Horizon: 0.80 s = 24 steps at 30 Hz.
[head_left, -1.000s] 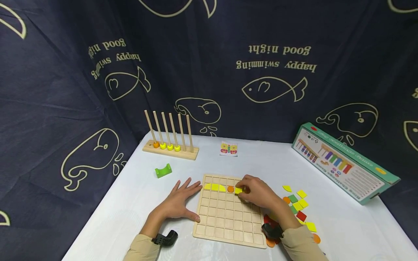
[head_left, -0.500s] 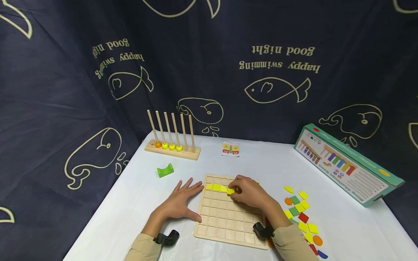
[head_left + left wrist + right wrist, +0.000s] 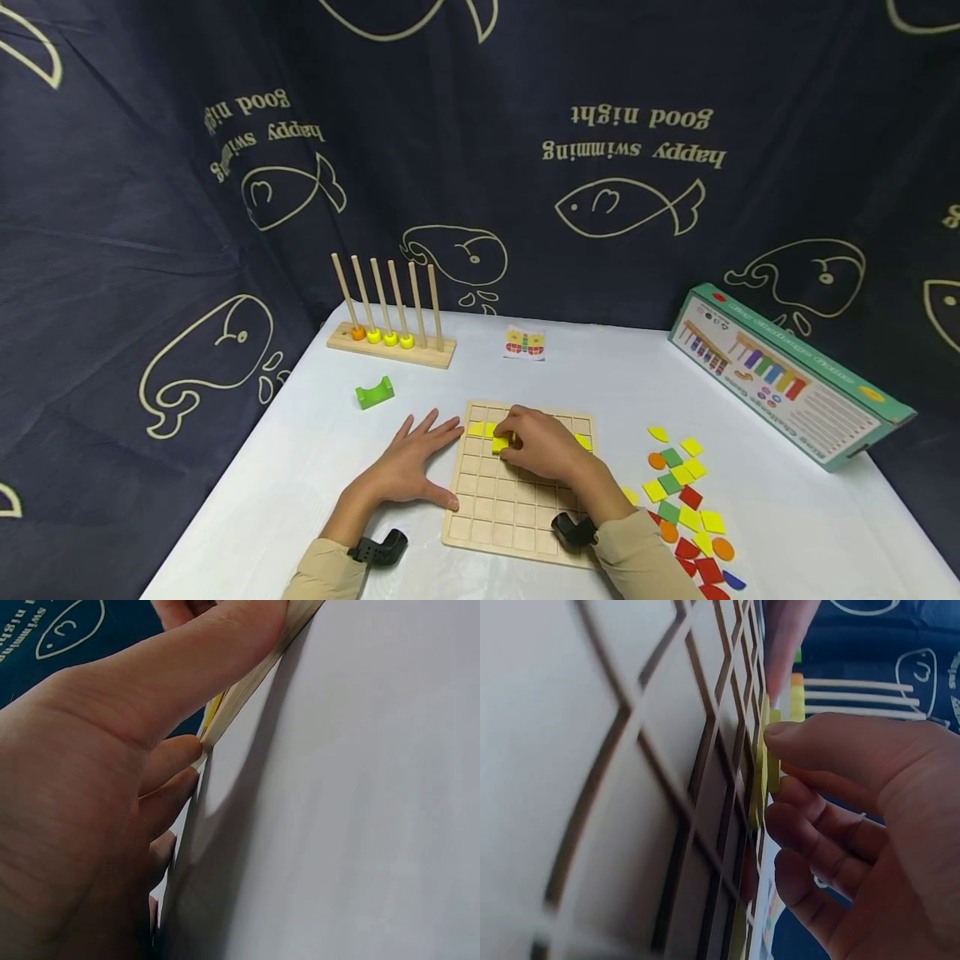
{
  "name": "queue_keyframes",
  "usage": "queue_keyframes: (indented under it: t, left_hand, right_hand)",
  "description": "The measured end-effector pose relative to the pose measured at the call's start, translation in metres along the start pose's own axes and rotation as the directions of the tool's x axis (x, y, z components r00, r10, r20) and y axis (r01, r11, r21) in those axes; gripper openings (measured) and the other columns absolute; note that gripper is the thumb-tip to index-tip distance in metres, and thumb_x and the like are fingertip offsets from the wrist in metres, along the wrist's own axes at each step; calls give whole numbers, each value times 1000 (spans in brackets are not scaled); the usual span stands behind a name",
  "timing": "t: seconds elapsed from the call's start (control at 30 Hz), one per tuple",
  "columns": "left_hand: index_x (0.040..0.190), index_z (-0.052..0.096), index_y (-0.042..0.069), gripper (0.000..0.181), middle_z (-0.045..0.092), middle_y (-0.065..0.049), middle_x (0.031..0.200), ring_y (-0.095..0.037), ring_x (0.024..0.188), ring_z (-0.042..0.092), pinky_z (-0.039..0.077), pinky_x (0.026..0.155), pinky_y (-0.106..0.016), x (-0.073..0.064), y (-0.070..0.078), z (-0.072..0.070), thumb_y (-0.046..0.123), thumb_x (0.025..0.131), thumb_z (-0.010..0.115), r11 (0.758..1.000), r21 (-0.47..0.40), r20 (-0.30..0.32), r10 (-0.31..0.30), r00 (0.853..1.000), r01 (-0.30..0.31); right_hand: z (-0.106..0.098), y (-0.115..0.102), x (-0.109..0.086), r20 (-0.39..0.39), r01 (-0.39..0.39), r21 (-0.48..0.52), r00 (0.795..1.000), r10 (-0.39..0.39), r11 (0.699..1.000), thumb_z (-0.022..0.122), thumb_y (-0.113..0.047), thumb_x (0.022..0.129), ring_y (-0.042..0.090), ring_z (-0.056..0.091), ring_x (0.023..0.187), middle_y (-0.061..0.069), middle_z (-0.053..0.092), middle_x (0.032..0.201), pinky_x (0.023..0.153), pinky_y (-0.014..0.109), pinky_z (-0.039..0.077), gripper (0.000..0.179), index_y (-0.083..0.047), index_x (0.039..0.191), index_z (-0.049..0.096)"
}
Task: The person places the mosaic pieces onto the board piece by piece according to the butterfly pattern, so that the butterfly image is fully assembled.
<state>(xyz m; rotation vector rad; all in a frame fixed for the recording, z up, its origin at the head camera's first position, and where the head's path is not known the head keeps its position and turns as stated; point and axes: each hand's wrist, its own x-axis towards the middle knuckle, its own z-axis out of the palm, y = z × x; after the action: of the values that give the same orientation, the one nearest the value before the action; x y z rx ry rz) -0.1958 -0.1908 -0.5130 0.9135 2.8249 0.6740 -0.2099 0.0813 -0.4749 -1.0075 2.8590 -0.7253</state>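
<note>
A wooden grid board (image 3: 483, 507) lies on the white table. My right hand (image 3: 546, 446) is over its upper rows and pinches a yellow square tile (image 3: 500, 446) between thumb and fingers. In the right wrist view this yellow tile (image 3: 774, 750) is held close against the board, beside other yellow pieces. A yellow quarter-round tile (image 3: 476, 428) sits in the second row at the left, and another yellow tile (image 3: 583, 442) shows at the right; the pieces between are partly hidden by the hand. My left hand (image 3: 408, 463) is spread on the table, thumb touching the board's left edge.
Several loose coloured tiles (image 3: 691, 497) lie right of the board. Behind it are a butterfly picture card (image 3: 525, 344), a wooden peg rack (image 3: 390, 346) with beads, and a green curved piece (image 3: 375, 393). A green game box (image 3: 787, 375) stands at the right.
My right hand has moved left along the board's second row with the yellow square tile, uncovering a yellow tile at the right. The left hand has stayed in place.
</note>
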Motion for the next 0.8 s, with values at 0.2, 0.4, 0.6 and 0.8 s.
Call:
queue_keyframes:
  t: [0.2,0.4,0.6,0.8]
  left_hand:
    - [150,36,21,117,26,4,156,-27,145,7,-2,113,-54,0,-1,0,81,55,69,1000,-3,-2,8,1000,-8]
    - [150,36,21,116,25,4,156,-28,145,7,-2,113,-54,-1,0,-2,80,56,69,1000,-2,4,12,1000,-12]
    - [150,37,19,115,26,2,156,-30,145,8,-1,113,-56,-3,1,-4,76,57,73,999,-27,2,19,1000,-19]
    - [150,36,20,114,26,2,156,-30,145,7,-2,113,-55,-1,2,-3,75,58,72,999,-28,6,22,1000,-22]
  right_hand:
    - [5,-9,9,12,-5,-13,1000,6,1000,73,-24,83,3,50,72,-9,57,91,66,23,47,26,-15,108,73]
    - [11,-16,18,13,-6,-7,1000,6,1000,74,-22,82,4,50,71,-8,57,89,65,23,47,26,-15,107,74]
    - [18,-22,26,16,1,6,1000,-1,1000,74,-22,82,5,49,69,-8,55,87,65,23,45,27,-14,107,73]
    - [22,-22,29,12,-13,20,1000,13,1000,75,-24,82,5,50,70,-7,57,87,65,24,45,27,-14,107,74]
